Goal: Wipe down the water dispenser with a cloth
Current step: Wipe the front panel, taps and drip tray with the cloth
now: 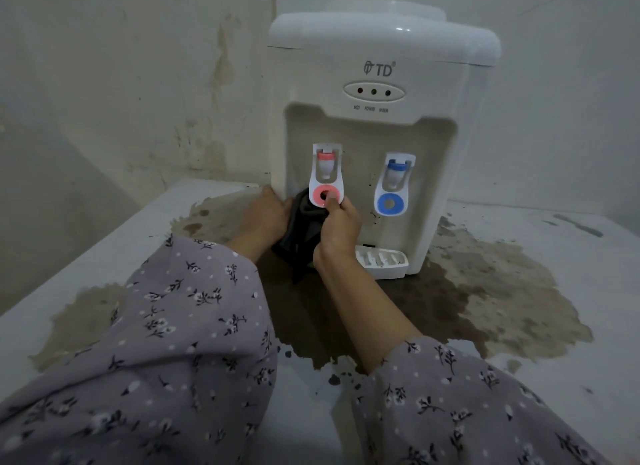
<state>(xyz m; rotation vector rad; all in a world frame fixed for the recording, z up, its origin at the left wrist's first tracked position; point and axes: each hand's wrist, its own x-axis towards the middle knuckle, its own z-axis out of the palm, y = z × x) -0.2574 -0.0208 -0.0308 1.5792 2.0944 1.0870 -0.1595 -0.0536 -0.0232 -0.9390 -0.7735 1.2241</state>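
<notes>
A white tabletop water dispenser (377, 83) stands on a stained counter, with a pink tap lever (327, 177) on the left and a blue tap lever (393, 187) on the right. A dark cloth (304, 229) hangs bunched in front of the dispenser's lower left recess. My left hand (266, 215) holds the cloth against the dispenser's left front edge. My right hand (341, 229) pinches the bottom of the pink lever, thumb on its ring, with the cloth just behind it.
A white drip tray (382, 262) juts out at the dispenser's base. The grey counter (554, 343) has a large brown wet stain around the dispenser. Stained walls (138, 83) close in behind and at the left.
</notes>
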